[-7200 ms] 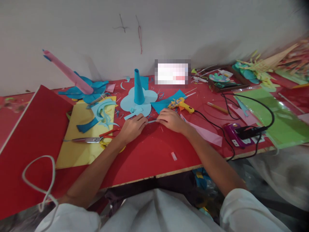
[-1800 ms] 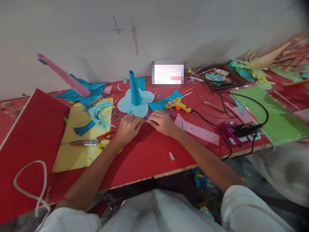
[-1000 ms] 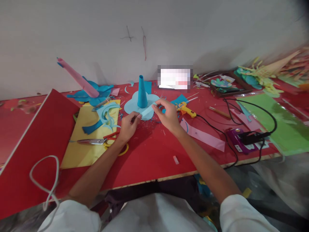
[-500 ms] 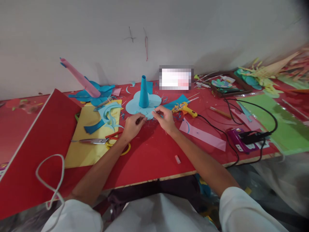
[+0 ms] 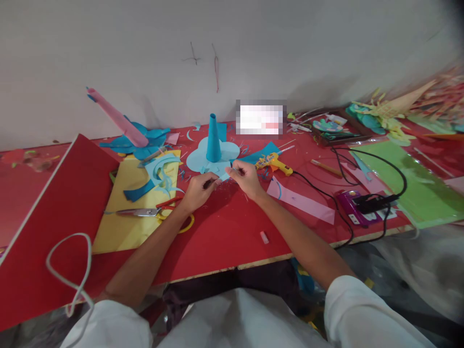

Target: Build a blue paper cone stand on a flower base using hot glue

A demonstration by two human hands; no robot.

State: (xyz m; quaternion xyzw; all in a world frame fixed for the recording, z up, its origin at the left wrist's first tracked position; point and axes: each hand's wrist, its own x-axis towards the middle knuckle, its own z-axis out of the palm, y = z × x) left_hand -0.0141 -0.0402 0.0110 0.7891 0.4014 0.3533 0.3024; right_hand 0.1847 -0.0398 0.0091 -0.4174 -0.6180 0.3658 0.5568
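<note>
Light-blue paper strip (image 5: 224, 177): while pinched at both ends, held low over the near edge of the cloud-shaped base.
Left hand (image 5: 198, 191): curled, with thumb and fingers pressed together on the strip's left end.
Right hand (image 5: 247, 179): pinching the strip's right end between thumb and fingers.
Blue paper cone (image 5: 213, 140): upright on the light-blue cloud-shaped paper base (image 5: 196, 157), just beyond both hands.
Yellow glue gun (image 5: 281, 165): lying on the red desk (image 5: 224, 246), right of the base, near the right hand.
Metal scissors with red and yellow handles (image 5: 143, 212): resting partly on a yellow sheet (image 5: 126, 179), beside the left forearm.
Long pink paper piece (image 5: 308, 205): flat on the desk, below the glue gun.
</note>
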